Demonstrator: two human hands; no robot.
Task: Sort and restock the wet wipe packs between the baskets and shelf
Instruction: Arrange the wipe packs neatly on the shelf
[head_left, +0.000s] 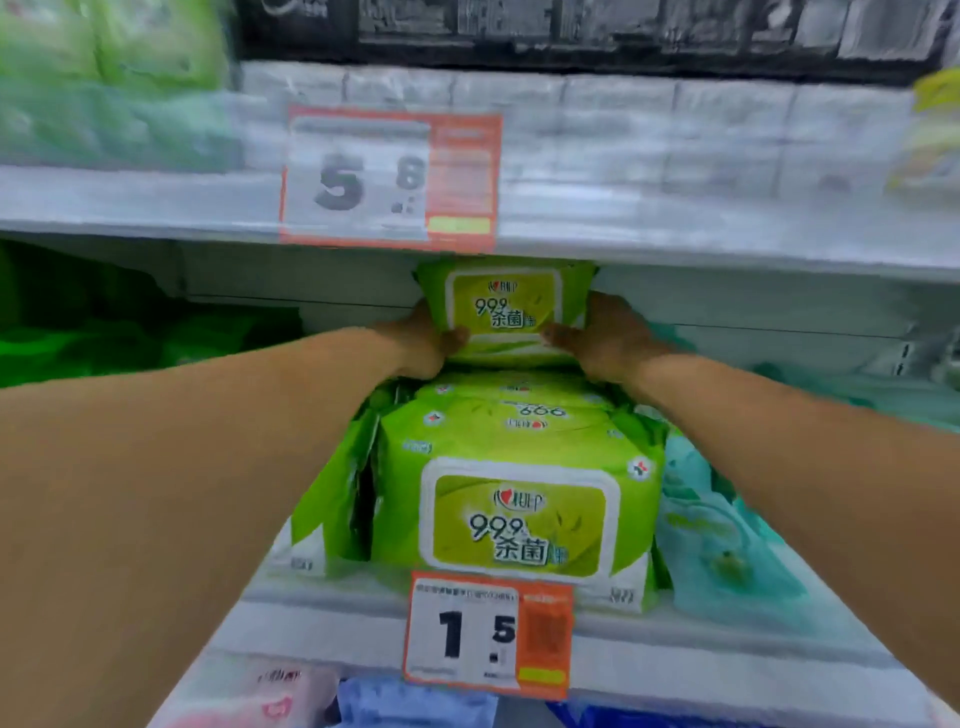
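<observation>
A green wet wipe pack (503, 306) with a yellow-green lid label stands upright deep on the middle shelf, just under the shelf above. My left hand (423, 345) grips its left side and my right hand (605, 338) grips its right side, thumbs on the front. It rests on top of a stack of the same green packs (514, 452). Another green pack (514, 519) stands upright at the shelf's front edge. No basket is in view.
The upper shelf edge (675, 249) hangs close above the held pack, with a 5.8 price tag (389, 176). A 1.5 price tag (488, 634) hangs on the lower edge. Teal packs (727, 530) lie to the right, darker green packs (104, 348) to the left.
</observation>
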